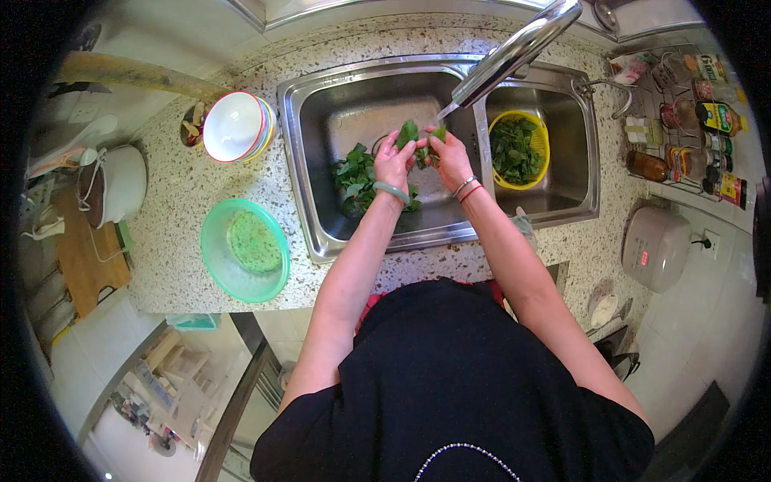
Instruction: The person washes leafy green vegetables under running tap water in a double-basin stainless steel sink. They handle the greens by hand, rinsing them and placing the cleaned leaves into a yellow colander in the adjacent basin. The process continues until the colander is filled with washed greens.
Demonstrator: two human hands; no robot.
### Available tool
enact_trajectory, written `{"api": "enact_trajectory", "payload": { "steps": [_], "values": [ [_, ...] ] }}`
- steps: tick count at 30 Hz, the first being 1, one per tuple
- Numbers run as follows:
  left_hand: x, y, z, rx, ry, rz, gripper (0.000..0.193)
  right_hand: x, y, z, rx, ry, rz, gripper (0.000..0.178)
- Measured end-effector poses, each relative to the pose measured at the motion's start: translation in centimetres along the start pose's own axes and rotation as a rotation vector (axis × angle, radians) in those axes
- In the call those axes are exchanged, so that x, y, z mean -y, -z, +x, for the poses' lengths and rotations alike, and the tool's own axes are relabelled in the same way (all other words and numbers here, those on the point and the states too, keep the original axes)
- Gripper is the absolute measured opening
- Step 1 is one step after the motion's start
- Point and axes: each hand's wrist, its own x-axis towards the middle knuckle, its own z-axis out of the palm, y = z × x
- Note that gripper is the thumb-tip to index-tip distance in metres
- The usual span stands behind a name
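Note:
Over the larger left basin of the steel sink (299, 161), both my hands hold green leaves (408, 133) under the running tap (514, 50). My left hand (392, 165) has its fingers closed on leaves, with a green bangle at the wrist. Close beside it, my right hand (451, 159) pinches leaves too; a bracelet and a red string circle that wrist. More loose leafy greens (354, 173) lie in the basin below and left of my hands. In the right basin, a yellow basket (547, 153) holds a heap of similar leaves (514, 151).
Left of the sink stand stacked bowls (233, 127) and a translucent green basin (210, 251). A white pot (124, 185) and a wooden board (92, 257) are at far left. On the right are a wire rack with bottles (649, 165) and a rice cooker (654, 247).

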Motion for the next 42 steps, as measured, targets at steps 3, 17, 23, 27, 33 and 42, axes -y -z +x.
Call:
{"api": "enact_trajectory", "payload": {
  "steps": [3,17,23,27,33,42],
  "values": [
    [-0.3,-0.2,0.5,0.163,-0.02,-0.009,0.046,-0.4,-0.3,0.4,-0.026,0.03,-0.052,0.023],
    [-0.5,-1.2,1.3,0.079,-0.005,0.11,0.016,-0.4,-0.8,1.9,-0.002,-0.087,-0.085,0.026],
    [-1.2,-2.9,2.1,0.034,-0.023,0.253,0.019,-1.1,-0.5,1.6,-0.042,0.032,-0.163,0.026],
    [0.2,-2.3,3.0,0.051,-0.142,0.258,0.018,-0.5,-1.4,1.5,-0.09,-0.015,-0.08,0.023],
    [1.3,-1.2,2.9,0.127,-0.312,0.235,0.029,-0.1,-2.1,2.1,-0.071,-0.028,-0.009,0.025],
    [-0.1,-0.2,2.7,0.084,-0.19,0.23,0.054,-0.7,-1.4,1.4,0.091,-0.075,-0.023,0.039]
  ]
}}
